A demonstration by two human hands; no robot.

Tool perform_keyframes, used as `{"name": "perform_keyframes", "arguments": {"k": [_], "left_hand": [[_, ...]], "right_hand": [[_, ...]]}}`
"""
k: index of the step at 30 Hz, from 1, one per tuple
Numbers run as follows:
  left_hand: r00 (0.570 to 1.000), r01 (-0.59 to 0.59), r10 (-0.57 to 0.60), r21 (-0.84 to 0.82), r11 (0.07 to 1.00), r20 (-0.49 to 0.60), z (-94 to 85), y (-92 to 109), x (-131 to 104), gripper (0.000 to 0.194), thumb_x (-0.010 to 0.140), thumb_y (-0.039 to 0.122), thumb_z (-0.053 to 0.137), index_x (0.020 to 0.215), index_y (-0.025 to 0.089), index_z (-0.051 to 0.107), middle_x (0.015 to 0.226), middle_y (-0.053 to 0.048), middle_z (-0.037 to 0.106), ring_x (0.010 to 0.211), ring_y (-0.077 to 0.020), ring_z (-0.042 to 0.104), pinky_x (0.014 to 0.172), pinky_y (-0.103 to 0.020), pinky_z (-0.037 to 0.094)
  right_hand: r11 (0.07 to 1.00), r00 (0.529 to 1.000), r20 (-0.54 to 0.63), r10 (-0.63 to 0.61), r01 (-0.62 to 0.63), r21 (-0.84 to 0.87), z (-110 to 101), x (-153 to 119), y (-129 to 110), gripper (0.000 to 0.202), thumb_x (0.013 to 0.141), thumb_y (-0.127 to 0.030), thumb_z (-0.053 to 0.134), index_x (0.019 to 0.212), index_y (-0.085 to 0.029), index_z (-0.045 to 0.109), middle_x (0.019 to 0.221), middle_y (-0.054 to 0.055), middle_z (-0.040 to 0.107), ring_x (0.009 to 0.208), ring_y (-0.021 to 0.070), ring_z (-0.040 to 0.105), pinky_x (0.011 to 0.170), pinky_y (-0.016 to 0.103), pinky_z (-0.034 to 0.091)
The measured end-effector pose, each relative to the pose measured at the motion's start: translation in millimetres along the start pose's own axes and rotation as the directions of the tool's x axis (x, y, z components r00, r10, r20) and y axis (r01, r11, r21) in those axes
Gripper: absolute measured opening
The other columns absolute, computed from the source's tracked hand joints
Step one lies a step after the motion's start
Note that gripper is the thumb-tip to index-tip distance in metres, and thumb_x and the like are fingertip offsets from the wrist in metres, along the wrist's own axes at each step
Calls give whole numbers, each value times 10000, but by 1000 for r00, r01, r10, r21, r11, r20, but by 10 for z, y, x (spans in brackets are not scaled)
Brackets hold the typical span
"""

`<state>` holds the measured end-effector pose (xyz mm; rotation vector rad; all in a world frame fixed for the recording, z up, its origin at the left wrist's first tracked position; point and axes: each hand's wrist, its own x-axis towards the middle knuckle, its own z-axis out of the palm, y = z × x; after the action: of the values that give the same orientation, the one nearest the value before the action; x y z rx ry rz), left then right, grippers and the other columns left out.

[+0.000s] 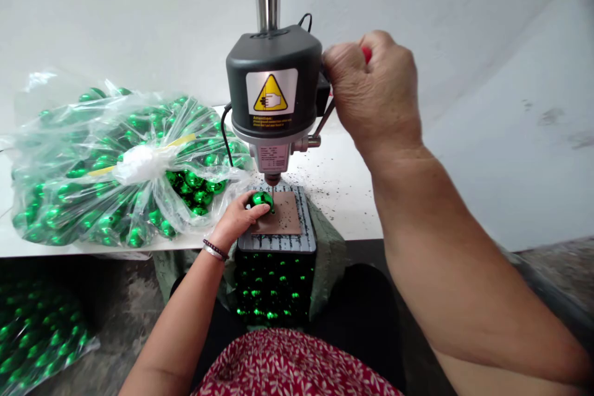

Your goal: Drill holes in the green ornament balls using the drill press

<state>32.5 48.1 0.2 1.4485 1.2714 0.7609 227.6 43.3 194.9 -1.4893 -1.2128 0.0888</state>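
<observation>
A dark grey drill press (273, 83) stands in front of me, its thin bit pointing down over a brown board (290, 213) on the slotted metal base (278, 243). My left hand (239, 216) grips a shiny green ball (262, 199) between thumb and fingers, just left of the bit. Whether the bit touches the ball I cannot tell. Up at the right side of the machine, my right hand (378, 86) is wrapped round the feed lever (325, 117), whose red knob shows between the fingers. Dark shavings are scattered on the board and base.
A big clear plastic bag (139, 164) of green balls lies on the white table (352, 198) at left. Below the base, an open green sack (327, 260) holds more balls. Another bag of balls (41, 328) rests on the floor at lower left. A wall rises behind.
</observation>
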Motion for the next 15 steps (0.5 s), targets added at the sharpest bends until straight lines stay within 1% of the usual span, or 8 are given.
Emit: {"name": "perform_keyframes", "arguments": {"k": [2,5,9,11,13,15], "left_hand": [[999,-34,35,45,998,-14,5,-32,22,496,714,393,739,1165,198,674,835,-1,680,624,-121,570,569,-227,465],[996,-71,75,92,993,-47,9,-64,40,550,687,384,762,1196,197,670,909,-27,702,774,-171,621,685,-260,505],[994,-74,85,149,986,-69,12,-19,24,608,656,366,789,1225,194,663,1043,-56,714,894,-207,635,825,-313,507],[995,-70,84,208,976,-60,21,27,6,624,665,355,781,1251,185,648,1073,-64,714,888,-208,637,854,-333,501],[996,-63,78,270,961,-45,43,67,-12,661,668,331,774,1290,171,618,1065,-69,717,828,-201,639,831,-343,510],[994,-90,104,304,948,-30,76,87,-25,657,659,293,776,1285,170,618,1073,-68,716,823,-203,644,819,-344,521]], "right_hand": [[1000,1000,9,4,-4,-13,-5,-3,-1,365,896,-344,483,615,-190,307,602,-54,292,586,36,224,667,242,288],[1000,1000,18,-1,1,-8,-10,-9,1,372,901,-344,477,616,-192,293,598,-54,269,585,37,218,674,241,291],[1000,1000,20,-8,7,11,-9,-13,14,367,902,-351,462,621,-192,287,615,-49,262,589,34,213,667,234,257],[1000,1000,19,-8,8,22,-8,-18,19,365,902,-348,465,625,-192,285,618,-48,270,591,34,213,659,234,243],[999,1000,19,-9,8,35,-8,-24,18,363,903,-346,466,630,-192,282,619,-48,274,593,34,216,656,233,239],[999,1000,16,-6,5,43,-7,-28,15,360,901,-341,471,634,-192,282,619,-50,279,595,32,222,653,232,241]]}}
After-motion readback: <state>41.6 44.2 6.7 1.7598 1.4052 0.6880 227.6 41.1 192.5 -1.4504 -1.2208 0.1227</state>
